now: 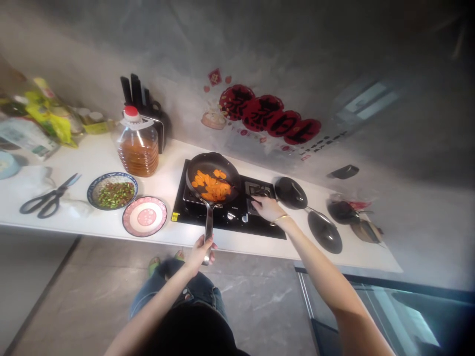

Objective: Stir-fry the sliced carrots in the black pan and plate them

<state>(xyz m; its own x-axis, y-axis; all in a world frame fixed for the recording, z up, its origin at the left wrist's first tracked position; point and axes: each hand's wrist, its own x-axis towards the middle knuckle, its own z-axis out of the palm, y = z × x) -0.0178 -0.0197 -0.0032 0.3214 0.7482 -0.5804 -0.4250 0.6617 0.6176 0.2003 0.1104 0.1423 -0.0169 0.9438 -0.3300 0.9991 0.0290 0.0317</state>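
Note:
A dark frying pan (233,167) with orange carrot slices (213,187) in it sits over the left burner of the black gas hob (218,213). My left hand (202,253) is closed around the pan's metal handle (209,225), near its end. From the right, my right hand (266,207) grips a slim black spatula (248,196) that reaches over the pan's rim into the carrots; its tip is hard to make out. Left of the hob lie a pink-and-white plate (144,217) and a blue-rimmed bowl (92,196) of chopped green and reddish-brown food.
A big oil jug (137,151) stands before the knife block (159,131). Black scissors (52,198) lie on the left of the white counter (178,242). Glass-centred pan lids (291,193) and a dark pan (339,210) are to the right. Packets (55,121) crowd the far left.

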